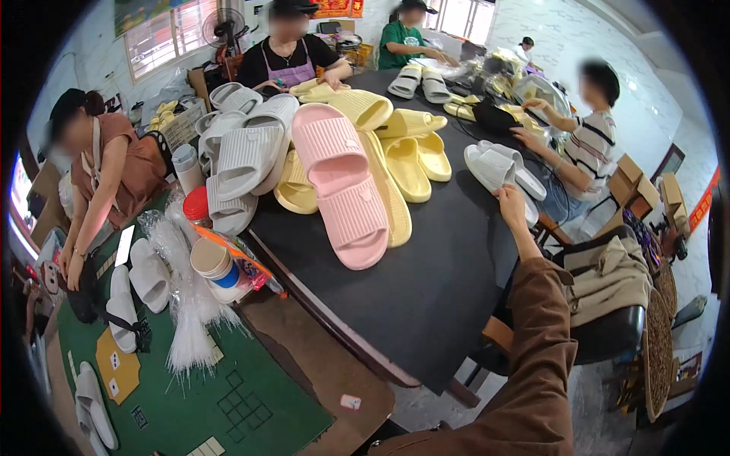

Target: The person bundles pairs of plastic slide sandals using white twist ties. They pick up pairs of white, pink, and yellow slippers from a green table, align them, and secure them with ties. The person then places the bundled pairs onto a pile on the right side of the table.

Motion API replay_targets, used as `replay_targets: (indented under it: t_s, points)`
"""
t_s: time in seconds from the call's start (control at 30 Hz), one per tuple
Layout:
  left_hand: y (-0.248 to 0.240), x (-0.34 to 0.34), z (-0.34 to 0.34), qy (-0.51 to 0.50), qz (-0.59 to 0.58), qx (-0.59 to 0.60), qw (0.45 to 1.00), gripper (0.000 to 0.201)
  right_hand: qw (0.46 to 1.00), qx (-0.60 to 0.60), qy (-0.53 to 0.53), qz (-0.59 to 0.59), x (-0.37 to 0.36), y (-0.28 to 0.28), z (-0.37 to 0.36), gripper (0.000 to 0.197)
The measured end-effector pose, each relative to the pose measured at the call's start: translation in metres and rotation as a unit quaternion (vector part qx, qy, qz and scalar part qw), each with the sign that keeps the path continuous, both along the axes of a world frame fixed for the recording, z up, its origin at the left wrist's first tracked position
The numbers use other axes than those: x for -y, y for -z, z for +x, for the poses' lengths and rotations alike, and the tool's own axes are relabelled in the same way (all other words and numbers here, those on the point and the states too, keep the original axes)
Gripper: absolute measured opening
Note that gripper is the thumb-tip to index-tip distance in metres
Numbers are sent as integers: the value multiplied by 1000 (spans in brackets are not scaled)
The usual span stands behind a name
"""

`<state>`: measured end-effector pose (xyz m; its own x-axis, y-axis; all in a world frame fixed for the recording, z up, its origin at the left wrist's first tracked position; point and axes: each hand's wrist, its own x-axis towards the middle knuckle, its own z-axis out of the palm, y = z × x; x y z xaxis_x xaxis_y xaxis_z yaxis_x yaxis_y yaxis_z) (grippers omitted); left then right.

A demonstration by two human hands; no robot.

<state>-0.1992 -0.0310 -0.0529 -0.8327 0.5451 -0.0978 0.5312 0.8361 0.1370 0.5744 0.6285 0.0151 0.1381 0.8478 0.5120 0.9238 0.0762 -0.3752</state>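
A brown sleeve extends from the lower edge. At the lower left, a green-topped counter carries a bundle of clear plastic strands, with a cup beside it. The right hand grips the heel end of a white slipper at the right side of the black counter; a second white slipper lies just beside it. The left hand is outside the view; its state cannot be told. Mid-counter, a pink slipper leans against yellow slippers, with grey slippers piled to the left. Beyond, co-workers sit around the counter; a fan stands behind.
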Motion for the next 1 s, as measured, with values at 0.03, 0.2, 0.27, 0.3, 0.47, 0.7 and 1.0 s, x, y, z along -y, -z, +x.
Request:
replay_targets:
  t_s: [0.03,0.2,0.27,0.3,0.47,0.7,1.0]
  points:
    - [-9,6,4,3,11,-3,1000,57,998,-43,-46,21,24,-5,-21,32]
    - [-21,-24,52,106,150,35,982,49,988,-46,-144,33,214,-56,-77,23]
    - [-19,-30,69,202,203,8,958,43,976,-51,-212,14,289,-90,-134,14]
    - [-29,-42,90,231,225,35,946,42,973,-25,-230,-2,319,-96,-159,11]
    - [-39,-60,176,238,358,387,816,84,858,-105,-491,-106,425,-99,-283,15]
    - [-58,-45,189,64,561,398,723,104,689,-223,-637,-263,513,-25,-436,24]
    - [-28,-28,172,129,355,139,915,78,808,40,-576,-117,431,-23,-432,59]
